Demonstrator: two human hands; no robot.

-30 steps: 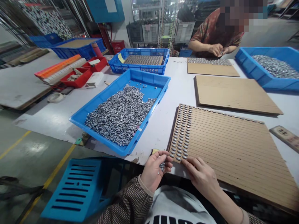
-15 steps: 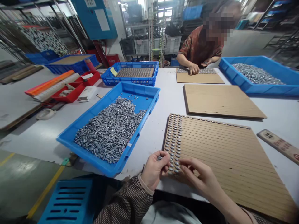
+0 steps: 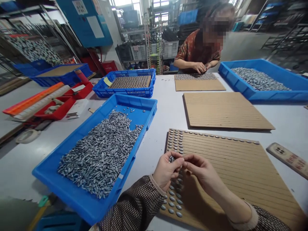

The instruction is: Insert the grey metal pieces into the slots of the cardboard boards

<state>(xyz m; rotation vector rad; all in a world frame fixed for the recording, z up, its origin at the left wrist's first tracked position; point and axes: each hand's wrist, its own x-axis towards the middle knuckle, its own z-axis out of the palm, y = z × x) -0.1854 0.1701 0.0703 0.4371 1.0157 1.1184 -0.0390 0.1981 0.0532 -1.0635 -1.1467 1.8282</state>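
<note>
My left hand is cupped shut around several small silver oval metal pieces. Its fingertips meet those of my right hand, which pinches at the pieces in the left hand. Both hands hover over the near left part of a slotted cardboard board. Rows of silver pieces fill the board's left columns and its far edge. Left of the board, a blue tray holds a large heap of the same silver pieces.
A second, bare slotted board lies beyond mine. Across the table a person works over another board beside a blue tray of pieces. A blue basket, red trays and a wooden strip sit around.
The view has tilted up and shifted, so the board sits lower and closer. My hands rose from the board's near edge and came together, right fingertips now meeting the left hand's pieces.
</note>
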